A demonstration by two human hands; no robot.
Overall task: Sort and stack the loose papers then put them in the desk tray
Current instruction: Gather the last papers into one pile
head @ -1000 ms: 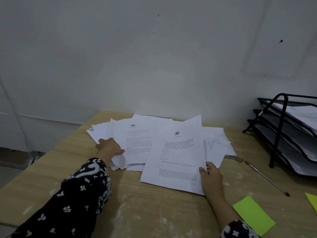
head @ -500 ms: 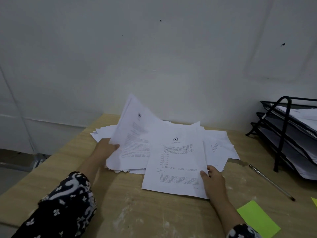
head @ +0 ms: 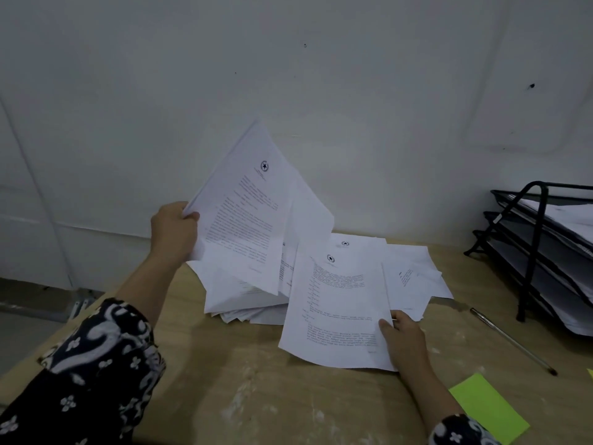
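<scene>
You are at the gathering stage, I judge: the papers are being collected into batches and none of this lot has reached the desk tray [head: 542,248] yet. Your left hand [head: 175,234] grips a raised sheaf of papers [head: 247,220] by its left edge, thumb on the front and fingers behind; the sheaf is tilted up steeply, with its lower edge down at the heap on the counter [head: 256,396]. Your right hand [head: 406,340] pinches the lower right edge of a single printed sheet [head: 333,313], thumb on top, and that sheet lies nearly flat, overlapping the spread of loose papers [head: 414,277] behind it. More pages poke out crookedly under the lifted sheaf. The tray stands well apart at the right edge of the counter, a black tiered rack with paper already in its levels. Between it and the spread lies a pen [head: 513,342], and a green sticky note [head: 489,409] sits just beside your right forearm. The next move likely calls for bringing the sheaf and the single sheet together, then tapping the edges square on the counter. Hold the sheaf firmly, since its pages fan apart at the top and could slip. Mind the pen when you sweep up the spread.
</scene>
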